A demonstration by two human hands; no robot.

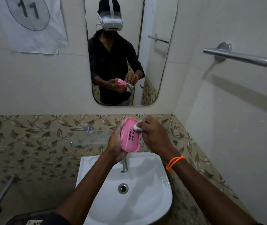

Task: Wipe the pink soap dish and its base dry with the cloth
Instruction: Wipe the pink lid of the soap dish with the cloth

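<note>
My left hand grips the pink soap dish from its left side and holds it upright above the sink, its slotted inner face turned toward me. My right hand pinches a bunched pale cloth and presses it against the upper right of the dish's inner face. Most of the cloth is hidden inside my right fist. In the mirror the cloth's striped end hangs below that hand. Whether the dish and its base are joined or apart, I cannot tell.
A white sink with a chrome tap and drain lies below my hands. A mirror hangs on the wall ahead, a towel bar at right, a glass shelf left of the dish, a metal pipe lower left.
</note>
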